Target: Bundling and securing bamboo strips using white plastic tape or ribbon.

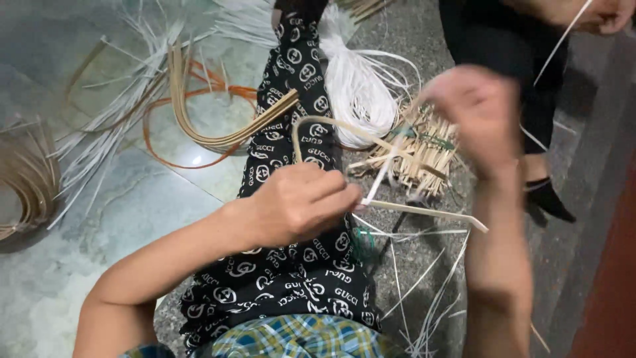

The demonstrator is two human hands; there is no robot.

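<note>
The fingers of the left hand (301,202) are pinched tight on a flat, pale cane strip (424,213), thumb and forefinger closing where the strip meets a thinner white strand (383,174) that rises from the same grip. The strip is stiff and smooth, running out to the right over the floor and ending in a bent tip. The right hand (480,113) is raised higher and blurred; its fingers look curled, but whether they grasp anything cannot be told.

Between the hands lies a small woven frame (424,156) of straw-coloured splints, ribbed and open like a little basket wall, with a curved tan hoop (318,126) arching over to it. Behind it rests a bundle of white strands (354,86), glossy and gathered into a thick hank. Under the left forearm stretches a leg in black patterned trousers (291,99), soft cloth with pale round marks.

Farther left, on the polished grey stone floor (132,219), lie bent tan cane strips (199,126), a thin orange loop (192,106), and fanned whitish slivers (112,126). Loose pale strands (424,292) scatter on the rough speckled ground near the right forearm. At the top right another person's hand (603,16) holds a thin white strand.
</note>
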